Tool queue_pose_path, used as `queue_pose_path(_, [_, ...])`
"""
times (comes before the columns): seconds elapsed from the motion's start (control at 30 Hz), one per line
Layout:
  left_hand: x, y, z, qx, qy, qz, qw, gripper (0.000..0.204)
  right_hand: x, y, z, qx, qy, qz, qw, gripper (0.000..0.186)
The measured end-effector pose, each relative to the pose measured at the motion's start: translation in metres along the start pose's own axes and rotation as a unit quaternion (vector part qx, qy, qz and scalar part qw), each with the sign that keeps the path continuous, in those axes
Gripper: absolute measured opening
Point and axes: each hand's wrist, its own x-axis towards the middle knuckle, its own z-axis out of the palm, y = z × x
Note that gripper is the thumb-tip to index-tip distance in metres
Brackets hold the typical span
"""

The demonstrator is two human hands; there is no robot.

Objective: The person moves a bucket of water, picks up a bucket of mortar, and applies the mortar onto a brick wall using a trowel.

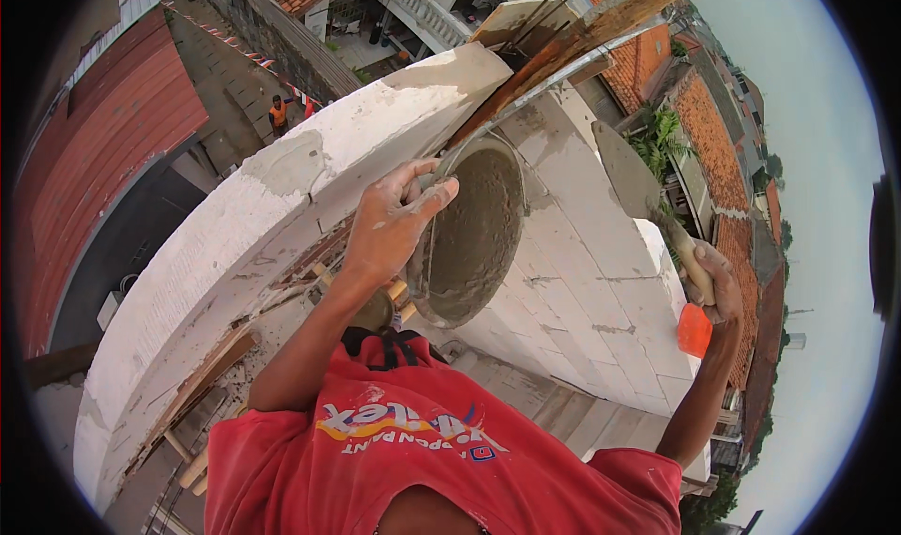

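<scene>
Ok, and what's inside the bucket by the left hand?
The bucket holds a grey, mortar-like mix with an uneven surface. The bottom is hidden beneath it, and the left hand covers a little of the upper left side.

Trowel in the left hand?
No, the right hand grips the trowel; the left hand holds the mortar bucket at its rim.

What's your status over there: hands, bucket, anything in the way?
Left hand grips bucket. Right hand holds trowel. Grey mortar inside bucket. Wooden plank slants near far rim.
</scene>
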Motion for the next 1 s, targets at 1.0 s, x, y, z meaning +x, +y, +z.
queue_pose_path(1.0, [0.046,0.034,0.086,0.177,-0.093,0.285,0.937,0.037,-0.060,0.135,0.205,-0.515,-0.013,-0.282,0.810,0.044])
